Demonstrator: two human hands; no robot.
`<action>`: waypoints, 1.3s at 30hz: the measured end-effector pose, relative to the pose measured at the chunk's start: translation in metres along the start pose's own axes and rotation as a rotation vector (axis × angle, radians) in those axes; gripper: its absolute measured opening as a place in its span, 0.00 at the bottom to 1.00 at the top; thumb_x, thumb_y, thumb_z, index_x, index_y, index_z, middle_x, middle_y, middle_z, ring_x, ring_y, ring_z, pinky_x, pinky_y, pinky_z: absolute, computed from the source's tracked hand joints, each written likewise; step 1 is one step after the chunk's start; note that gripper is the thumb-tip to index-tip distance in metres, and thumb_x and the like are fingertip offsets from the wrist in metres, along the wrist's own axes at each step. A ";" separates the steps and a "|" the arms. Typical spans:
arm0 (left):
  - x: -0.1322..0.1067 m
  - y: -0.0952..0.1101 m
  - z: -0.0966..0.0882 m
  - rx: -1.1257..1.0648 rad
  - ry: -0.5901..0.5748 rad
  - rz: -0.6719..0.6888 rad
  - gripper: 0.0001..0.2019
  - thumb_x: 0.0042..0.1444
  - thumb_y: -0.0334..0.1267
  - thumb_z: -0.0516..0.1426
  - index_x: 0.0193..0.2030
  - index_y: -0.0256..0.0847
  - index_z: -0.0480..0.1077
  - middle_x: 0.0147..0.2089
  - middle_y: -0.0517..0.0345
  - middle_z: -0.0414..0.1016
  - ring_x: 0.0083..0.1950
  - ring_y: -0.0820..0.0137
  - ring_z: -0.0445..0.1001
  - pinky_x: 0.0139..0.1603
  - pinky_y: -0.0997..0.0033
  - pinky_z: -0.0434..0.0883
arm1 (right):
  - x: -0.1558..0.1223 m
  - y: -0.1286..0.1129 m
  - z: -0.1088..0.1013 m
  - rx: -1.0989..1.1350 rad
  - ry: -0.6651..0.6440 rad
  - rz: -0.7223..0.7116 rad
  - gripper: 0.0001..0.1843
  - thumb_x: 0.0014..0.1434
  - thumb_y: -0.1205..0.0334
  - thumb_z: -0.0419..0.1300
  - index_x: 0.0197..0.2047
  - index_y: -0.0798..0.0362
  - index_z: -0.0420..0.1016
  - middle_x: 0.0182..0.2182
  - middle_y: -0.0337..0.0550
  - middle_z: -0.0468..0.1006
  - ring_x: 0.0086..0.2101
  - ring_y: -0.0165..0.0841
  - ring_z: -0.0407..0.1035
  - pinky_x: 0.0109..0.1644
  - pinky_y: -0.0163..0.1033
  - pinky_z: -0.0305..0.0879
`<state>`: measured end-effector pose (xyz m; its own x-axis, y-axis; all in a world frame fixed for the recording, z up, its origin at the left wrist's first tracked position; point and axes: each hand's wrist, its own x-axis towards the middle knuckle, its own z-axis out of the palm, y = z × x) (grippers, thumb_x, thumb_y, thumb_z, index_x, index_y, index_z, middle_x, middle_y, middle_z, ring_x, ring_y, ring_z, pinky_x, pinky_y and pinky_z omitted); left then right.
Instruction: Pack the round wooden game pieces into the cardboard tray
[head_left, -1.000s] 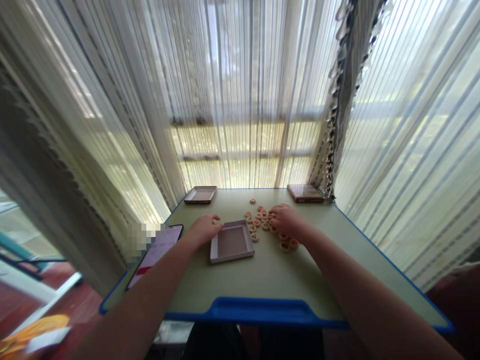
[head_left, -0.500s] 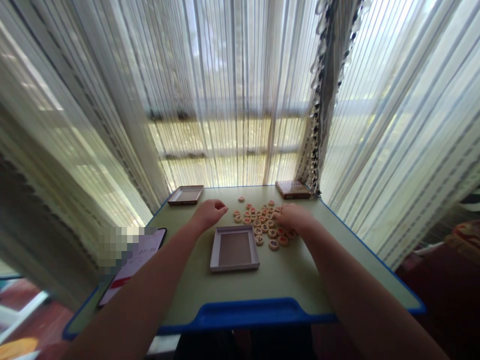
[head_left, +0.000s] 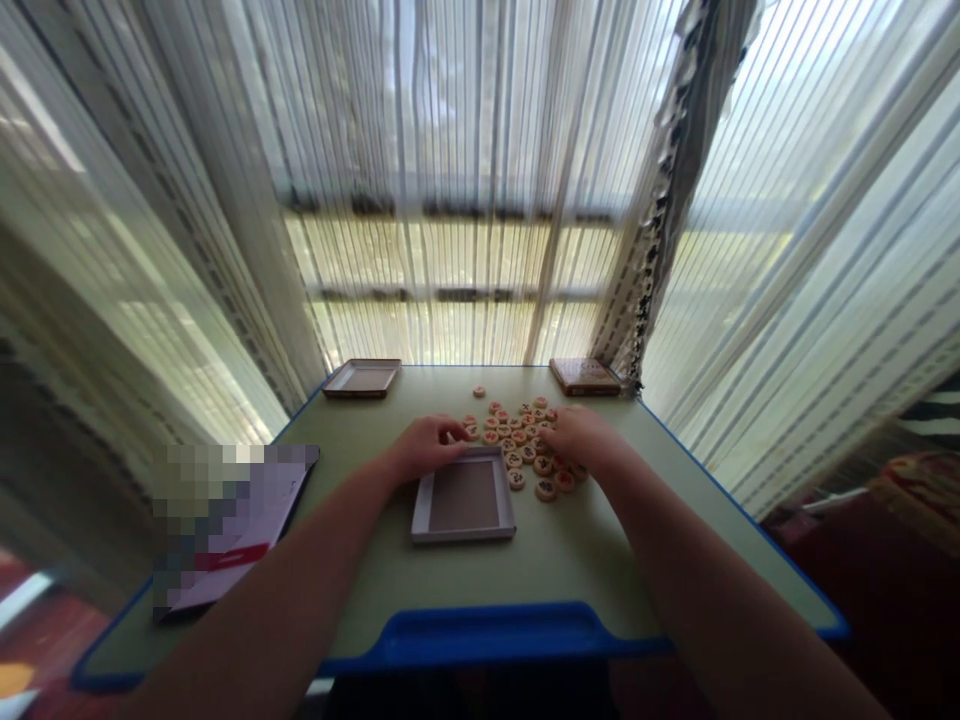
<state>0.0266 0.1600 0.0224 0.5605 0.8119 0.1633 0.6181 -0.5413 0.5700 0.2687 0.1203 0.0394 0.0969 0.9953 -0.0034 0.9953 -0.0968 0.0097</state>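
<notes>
Striped sheer curtains [head_left: 465,130] hang behind the green bench [head_left: 585,560]. Scattered xiangqi pieces [head_left: 528,453] bear red and dark characters too small to read; they lie between the hands, beside a shallow open box [head_left: 463,535]. The left hand [head_left: 424,447], half-open, is at the box's far-left corner; the right hand [head_left: 579,437] bends over the pieces' right edge, its grip hidden.

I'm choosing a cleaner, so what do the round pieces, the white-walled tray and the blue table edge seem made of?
Round pieces: probably wood, perhaps plastic; pale tan with red and dark markings, finish unclear.
White-walled tray: likely cardboard; thin walls, matte brown floor.
Blue table edge: likely molded plastic; smooth, evenly coloured, with a rounded hollow.
</notes>
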 end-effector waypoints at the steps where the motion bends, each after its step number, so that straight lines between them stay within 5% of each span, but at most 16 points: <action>1: 0.000 0.000 0.000 -0.004 0.001 0.012 0.14 0.45 0.42 0.54 0.35 0.38 0.75 0.36 0.56 0.74 0.32 0.71 0.68 0.32 0.74 0.64 | -0.002 -0.001 -0.001 -0.010 0.039 0.012 0.21 0.54 0.55 0.49 0.41 0.59 0.75 0.39 0.59 0.74 0.39 0.43 0.68 0.40 0.42 0.61; 5: 0.000 -0.001 0.003 -0.040 -0.016 0.016 0.13 0.45 0.41 0.54 0.33 0.38 0.76 0.33 0.56 0.75 0.33 0.70 0.68 0.35 0.73 0.65 | -0.007 -0.014 -0.003 0.055 0.182 -0.203 0.20 0.54 0.55 0.52 0.46 0.55 0.73 0.43 0.53 0.72 0.45 0.40 0.63 0.50 0.41 0.54; 9: -0.001 -0.001 0.005 -0.087 -0.024 -0.004 0.13 0.44 0.41 0.55 0.33 0.37 0.76 0.32 0.56 0.75 0.33 0.69 0.69 0.35 0.73 0.66 | -0.008 -0.026 0.001 0.153 0.153 -0.432 0.14 0.54 0.56 0.53 0.40 0.49 0.76 0.39 0.44 0.74 0.43 0.36 0.63 0.54 0.39 0.48; 21: 0.003 -0.005 0.004 -0.246 -0.093 -0.034 0.14 0.43 0.40 0.55 0.33 0.35 0.75 0.33 0.56 0.76 0.35 0.67 0.72 0.37 0.72 0.67 | -0.005 -0.027 0.009 0.199 0.182 -0.395 0.13 0.53 0.54 0.54 0.31 0.53 0.74 0.32 0.44 0.74 0.37 0.33 0.66 0.43 0.34 0.57; 26: 0.001 -0.010 -0.003 -0.329 -0.130 -0.065 0.12 0.42 0.37 0.54 0.32 0.34 0.74 0.33 0.56 0.76 0.36 0.67 0.71 0.39 0.72 0.66 | -0.005 -0.023 0.005 0.226 0.171 -0.303 0.11 0.52 0.60 0.53 0.32 0.53 0.75 0.31 0.43 0.76 0.33 0.31 0.67 0.36 0.32 0.58; 32: 0.000 -0.010 0.000 -0.311 -0.177 -0.033 0.12 0.42 0.38 0.55 0.31 0.34 0.73 0.30 0.57 0.74 0.33 0.69 0.70 0.35 0.73 0.66 | -0.010 -0.013 -0.007 0.291 -0.063 -0.332 0.10 0.47 0.62 0.56 0.33 0.52 0.76 0.28 0.38 0.76 0.27 0.28 0.67 0.29 0.29 0.57; 39: 0.001 -0.003 0.000 -0.256 -0.187 -0.032 0.13 0.41 0.38 0.54 0.32 0.33 0.73 0.29 0.57 0.73 0.32 0.69 0.69 0.34 0.73 0.65 | -0.010 -0.012 -0.003 0.280 -0.149 -0.282 0.10 0.47 0.63 0.56 0.35 0.51 0.74 0.26 0.38 0.75 0.23 0.26 0.65 0.24 0.29 0.53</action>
<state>0.0254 0.1628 0.0207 0.6493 0.7605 0.0041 0.4919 -0.4241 0.7604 0.2557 0.1113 0.0425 -0.1998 0.9735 -0.1115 0.9452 0.1615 -0.2838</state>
